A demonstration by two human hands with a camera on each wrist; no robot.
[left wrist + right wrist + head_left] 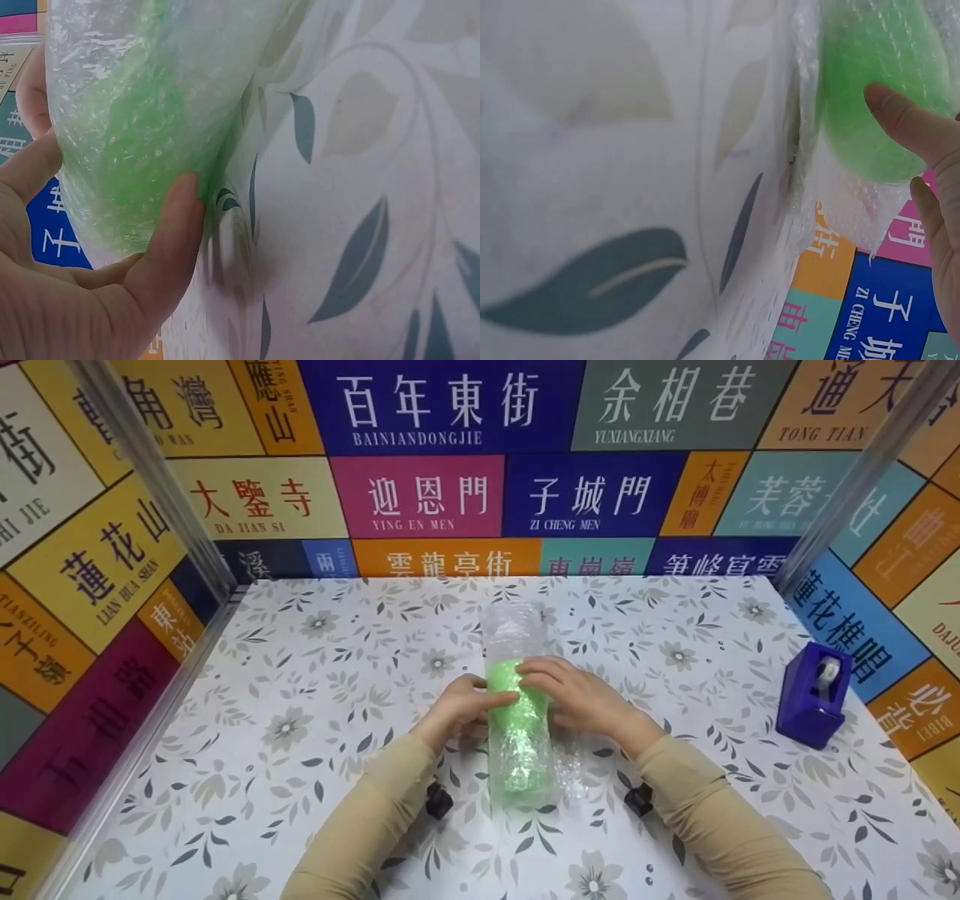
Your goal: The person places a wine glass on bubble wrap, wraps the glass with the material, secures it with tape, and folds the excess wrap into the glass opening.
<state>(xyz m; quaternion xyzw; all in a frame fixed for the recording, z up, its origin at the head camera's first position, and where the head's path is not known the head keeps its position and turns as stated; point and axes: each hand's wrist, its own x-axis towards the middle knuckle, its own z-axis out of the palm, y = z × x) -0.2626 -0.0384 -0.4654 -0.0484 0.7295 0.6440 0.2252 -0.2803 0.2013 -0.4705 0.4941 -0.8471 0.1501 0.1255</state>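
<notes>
A long green object (523,735) lies on the table inside a roll of clear bubble wrap (514,626). The wrap extends past its far end as an unfilled tube. From the left side, my left hand (463,706) holds the roll, thumb across the green part. My right hand (585,699) grips it from the right with fingers curved over the top. In the left wrist view, thumb and fingers of the left hand (112,307) span the rounded wrapped end. The right wrist view has the right hand (934,146) against the green object (870,52) through the film.
A purple tape dispenser (814,697) with a roll of clear tape stands at the right edge of the flower-patterned table (300,795). Panels with street-name signs (427,495) enclose the back and both sides. A loose flap of bubble wrap (574,765) spreads right of the roll.
</notes>
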